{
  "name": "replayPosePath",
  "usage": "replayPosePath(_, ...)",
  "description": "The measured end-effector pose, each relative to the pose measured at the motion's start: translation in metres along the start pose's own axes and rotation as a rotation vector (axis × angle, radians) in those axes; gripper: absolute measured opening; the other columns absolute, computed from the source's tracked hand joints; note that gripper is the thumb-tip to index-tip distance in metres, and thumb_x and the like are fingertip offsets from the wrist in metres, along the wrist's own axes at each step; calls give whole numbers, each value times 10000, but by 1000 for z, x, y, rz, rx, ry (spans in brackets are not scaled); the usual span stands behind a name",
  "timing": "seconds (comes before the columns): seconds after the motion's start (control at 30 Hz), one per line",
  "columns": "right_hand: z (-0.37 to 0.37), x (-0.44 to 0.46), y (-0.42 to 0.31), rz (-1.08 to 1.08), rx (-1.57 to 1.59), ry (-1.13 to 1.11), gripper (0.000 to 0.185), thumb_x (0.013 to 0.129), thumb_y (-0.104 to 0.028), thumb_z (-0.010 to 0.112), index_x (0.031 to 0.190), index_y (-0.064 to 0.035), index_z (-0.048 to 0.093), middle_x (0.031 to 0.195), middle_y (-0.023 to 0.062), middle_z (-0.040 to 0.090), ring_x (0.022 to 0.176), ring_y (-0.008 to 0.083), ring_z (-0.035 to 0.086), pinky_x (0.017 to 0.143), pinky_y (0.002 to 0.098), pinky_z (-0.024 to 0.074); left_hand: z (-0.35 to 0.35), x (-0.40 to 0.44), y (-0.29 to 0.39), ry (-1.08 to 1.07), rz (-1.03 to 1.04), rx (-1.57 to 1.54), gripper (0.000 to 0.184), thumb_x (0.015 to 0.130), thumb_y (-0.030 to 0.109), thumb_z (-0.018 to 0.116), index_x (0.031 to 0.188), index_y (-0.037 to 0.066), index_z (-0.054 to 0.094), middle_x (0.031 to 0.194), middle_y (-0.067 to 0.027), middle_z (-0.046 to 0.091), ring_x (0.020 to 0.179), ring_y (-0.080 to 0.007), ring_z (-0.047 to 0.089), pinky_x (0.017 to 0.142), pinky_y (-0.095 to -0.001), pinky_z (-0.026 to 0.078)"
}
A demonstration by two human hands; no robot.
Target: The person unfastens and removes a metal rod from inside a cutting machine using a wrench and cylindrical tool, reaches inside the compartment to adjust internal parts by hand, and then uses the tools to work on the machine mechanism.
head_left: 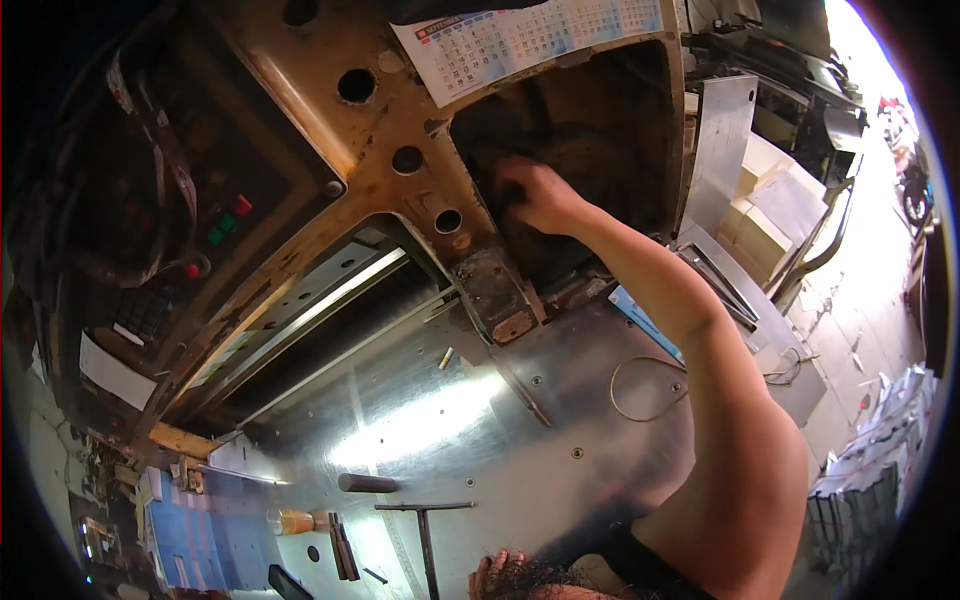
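My right hand [545,198] reaches into the dark opening [600,120] of the worn yellow-brown machine frame [405,190]. Its fingers are curled at the left inner side of the opening, and the shadow hides what they hold, if anything. At the bottom edge, my left hand [497,572] shows only in part beside dark hair, its fingers bent above the metal table [520,470]. Nothing can be made out in it. A calendar sheet [530,40] hangs above the opening.
On the table are a T-shaped tool [427,540], a dark cylinder [367,484], a glass of amber liquid [290,521] and a wire loop [613,385]. A control panel with coloured buttons [222,226] is at the left. Cardboard boxes [752,235] stand at the right.
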State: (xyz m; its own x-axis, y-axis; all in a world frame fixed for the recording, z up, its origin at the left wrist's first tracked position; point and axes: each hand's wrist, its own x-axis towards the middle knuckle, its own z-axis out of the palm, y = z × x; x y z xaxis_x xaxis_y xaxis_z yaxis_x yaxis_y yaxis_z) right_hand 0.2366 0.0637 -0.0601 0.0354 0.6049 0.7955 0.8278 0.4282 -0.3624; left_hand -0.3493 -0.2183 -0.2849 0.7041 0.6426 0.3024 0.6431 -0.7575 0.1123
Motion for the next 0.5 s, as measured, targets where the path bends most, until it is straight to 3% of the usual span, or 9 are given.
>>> replayPosePath(0.2, -26, -25, 32, 295, -132, -49, 638, 723, -131, 774, 1342, -126, 620, 1263, 186, 681, 1203, 394, 634, 1020, 446, 512, -24, 16, 7, 78, 43, -153, 618, 1056, 311, 449, 1649, 218, 300, 1724, -14, 247, 1593, -270, 199, 1232, -486, 245)
replayPosePath(0.3, -20, -39, 48, 379, -251, -149, 698, 725, -219, 811, 1374, -94, 587, 1322, 215, 660, 1244, 394, 620, 1049, 451, 504, -5, 2, -5, -21, 11, -63, 603, 1057, 298, 445, 1640, 200, 326, 1716, -19, 270, 1594, -264, 199, 1234, -483, 239)
replayPosePath(0.4, -22, -34, 45, 432, -344, -239, 744, 733, -269, 826, 1403, -81, 562, 1334, 228, 651, 1253, 398, 616, 1054, 461, 501, 25, -8, -34, 76, 261, 205, 583, 1057, 273, 441, 1628, 183, 357, 1705, -32, 298, 1581, -281, 238, 1217, -488, 278)
replayPosePath(0.5, -28, -28, 42, 484, -300, -274, 756, 731, -285, 835, 1405, -80, 560, 1331, 233, 651, 1249, 405, 616, 1050, 466, 503, 1, -8, -11, -38, 39, -12, 589, 1044, 250, 475, 1619, 181, 372, 1694, -39, 319, 1562, -317, 281, 1185, -501, 335)
